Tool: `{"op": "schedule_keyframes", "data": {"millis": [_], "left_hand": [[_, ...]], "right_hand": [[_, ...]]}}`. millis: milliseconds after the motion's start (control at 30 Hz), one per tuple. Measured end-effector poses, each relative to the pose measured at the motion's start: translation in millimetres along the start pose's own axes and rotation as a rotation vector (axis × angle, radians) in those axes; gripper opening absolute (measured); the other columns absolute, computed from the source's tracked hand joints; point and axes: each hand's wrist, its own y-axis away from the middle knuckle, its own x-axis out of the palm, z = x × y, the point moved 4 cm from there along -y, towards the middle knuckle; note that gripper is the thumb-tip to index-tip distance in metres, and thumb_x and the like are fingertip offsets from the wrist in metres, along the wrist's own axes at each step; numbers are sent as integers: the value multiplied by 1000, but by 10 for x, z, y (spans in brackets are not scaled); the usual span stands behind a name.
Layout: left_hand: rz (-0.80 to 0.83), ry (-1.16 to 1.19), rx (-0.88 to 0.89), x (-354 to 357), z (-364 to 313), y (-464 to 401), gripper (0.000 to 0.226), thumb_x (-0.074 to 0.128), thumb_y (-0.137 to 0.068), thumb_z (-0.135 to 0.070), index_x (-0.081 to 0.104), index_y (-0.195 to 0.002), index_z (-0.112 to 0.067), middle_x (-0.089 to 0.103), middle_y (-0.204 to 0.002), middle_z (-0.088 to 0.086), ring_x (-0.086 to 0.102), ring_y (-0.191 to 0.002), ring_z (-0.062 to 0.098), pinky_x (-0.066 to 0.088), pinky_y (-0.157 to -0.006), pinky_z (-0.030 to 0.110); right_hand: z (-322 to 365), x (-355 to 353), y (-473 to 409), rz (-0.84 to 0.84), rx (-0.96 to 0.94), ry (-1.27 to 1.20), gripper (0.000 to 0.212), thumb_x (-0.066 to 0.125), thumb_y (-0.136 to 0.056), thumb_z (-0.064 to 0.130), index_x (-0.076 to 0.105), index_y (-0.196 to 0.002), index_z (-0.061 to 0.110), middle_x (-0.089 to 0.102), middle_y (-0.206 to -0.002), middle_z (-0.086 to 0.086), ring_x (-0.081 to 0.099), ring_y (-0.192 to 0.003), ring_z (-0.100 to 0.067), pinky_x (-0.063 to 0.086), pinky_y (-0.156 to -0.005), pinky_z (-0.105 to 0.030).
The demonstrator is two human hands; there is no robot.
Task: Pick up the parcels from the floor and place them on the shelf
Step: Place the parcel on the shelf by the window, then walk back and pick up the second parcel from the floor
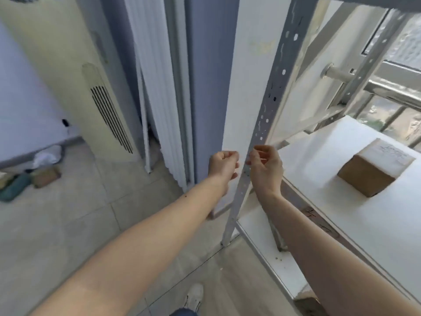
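Observation:
A brown cardboard parcel (373, 166) with a white label on top stands on the white shelf board (319, 160) at the right. Both my arms reach forward at the shelf's grey perforated upright post (262, 124). My left hand (222, 166) is curled into a loose fist just left of the post and holds nothing. My right hand (265, 166) is just right of the post, fingers bent inward, with nothing in it. On the floor at the far left lie several small packages (27, 179), green and brown.
A cream floor-standing air conditioner (91, 87) stands at the left, a white curtain (157, 87) beside it. A lower white shelf board (268, 252) sits under the upper one. A window with a metal railing (391, 87) is behind the shelf. My shoe (193, 295) shows below.

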Motion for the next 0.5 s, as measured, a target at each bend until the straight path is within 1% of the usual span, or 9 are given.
{"op": "schedule_keyframes", "data": {"millis": [100, 167, 233, 300, 367, 433, 467, 500], "left_hand": [[-161, 39, -9, -576, 27, 102, 12, 59, -95, -18, 59, -83, -20, 63, -78, 1, 58, -72, 14, 49, -64, 29], [-253, 74, -11, -972, 32, 199, 13, 59, -95, -17, 58, -82, -19, 61, -74, 1, 57, -66, 12, 48, -61, 28], [-338, 115, -11, -1375, 44, 331, 14, 59, -96, -17, 57, -82, -19, 60, -74, 1, 56, -66, 11, 49, -64, 29], [-434, 147, -8, -1796, 75, 491, 15, 59, -96, -17, 57, -81, -19, 61, -75, 0, 57, -68, 11, 51, -68, 30], [-521, 186, -3, -2216, 109, 678, 17, 58, -96, -16, 57, -80, -20, 61, -76, -1, 57, -68, 10, 50, -64, 27], [-601, 221, 1, -2627, 150, 882, 18, 57, -97, -16, 57, -80, -20, 60, -78, -1, 56, -69, 10, 49, -61, 26], [-642, 234, 4, -2831, 173, 993, 18, 57, -97, -16, 56, -80, -20, 60, -78, -1, 56, -68, 10, 49, -61, 26], [-681, 249, 8, -3031, 194, 1110, 18, 56, -98, -15, 56, -80, -20, 60, -78, -1, 56, -68, 10, 49, -62, 27]], "right_hand": [[5, 430, 296, 144, 19, -21, 8, 57, -94, 18, 61, -101, 19, 72, -88, -1, 73, -82, -21, 54, -77, -33], [24, 726, 529, 263, 28, -25, 10, 55, -94, 21, 61, -102, 21, 71, -94, 0, 72, -86, -19, 56, -79, -36], [58, 1017, 777, 371, 31, -36, 11, 54, -94, 23, 62, -103, 22, 71, -98, 0, 71, -85, -16, 56, -80, -37], [117, 1305, 1040, 464, 24, -36, 10, 55, -93, 24, 62, -101, 24, 71, -94, 2, 71, -86, -16, 56, -80, -36], [189, 1598, 1320, 556, 12, -22, 10, 56, -93, 24, 63, -99, 26, 70, -89, 7, 71, -87, -17, 56, -81, -36], [261, 1895, 1626, 649, -22, -9, 12, 56, -93, 22, 65, -101, 22, 70, -88, 6, 71, -87, -17, 55, -82, -34], [296, 2036, 1794, 691, -43, -2, 13, 57, -93, 21, 66, -102, 20, 71, -89, 4, 72, -87, -17, 55, -81, -30], [332, 2169, 1969, 731, -61, 1, 13, 57, -93, 20, 66, -102, 18, 72, -89, 2, 72, -87, -17, 53, -78, -23]]}}
